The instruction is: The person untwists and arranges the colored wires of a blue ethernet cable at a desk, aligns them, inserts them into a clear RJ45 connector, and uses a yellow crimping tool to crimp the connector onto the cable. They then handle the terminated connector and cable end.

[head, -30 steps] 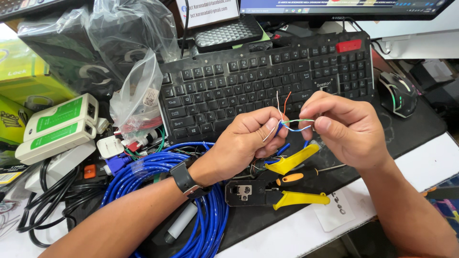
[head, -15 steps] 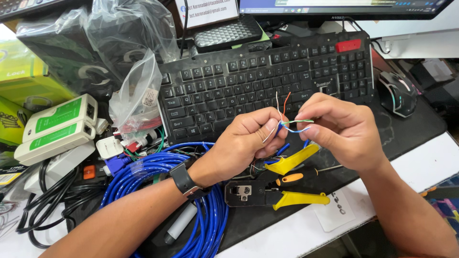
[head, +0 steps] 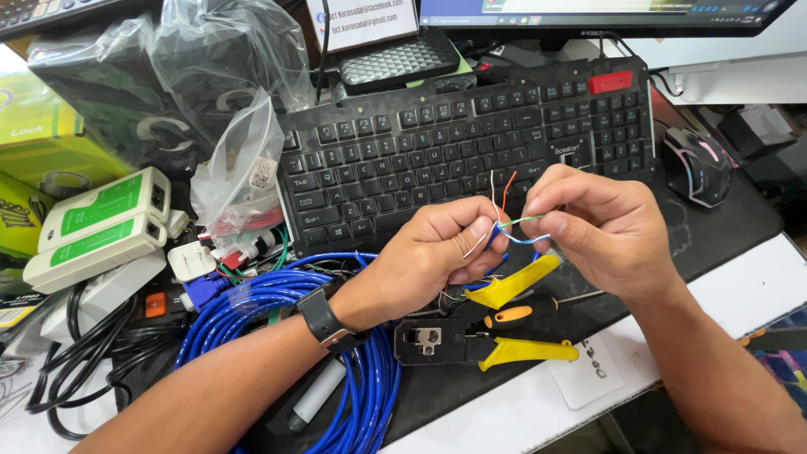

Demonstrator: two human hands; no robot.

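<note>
My left hand (head: 437, 252) pinches the stripped end of a blue network cable (head: 277, 303), whose thin coloured wires (head: 503, 202) fan out above the fingers. My right hand (head: 597, 223) grips one of those wires between thumb and forefinger and holds it sideways, just right of the left fingertips. Both hands hover over the front edge of a black keyboard (head: 420, 151). A black smartwatch (head: 324, 318) sits on my left wrist. The rest of the blue cable lies coiled under my left forearm.
A crimping tool with yellow handles (head: 487, 332) lies below the hands on a black mat. A green-and-white cable tester (head: 101, 227) rests at the left, with plastic bags (head: 239, 168), black cables (head: 76, 361) and boxes. A mouse (head: 698, 164) sits at the right.
Both hands stay in almost the same spot; the right fingers have shifted slightly along the wire they hold.
</note>
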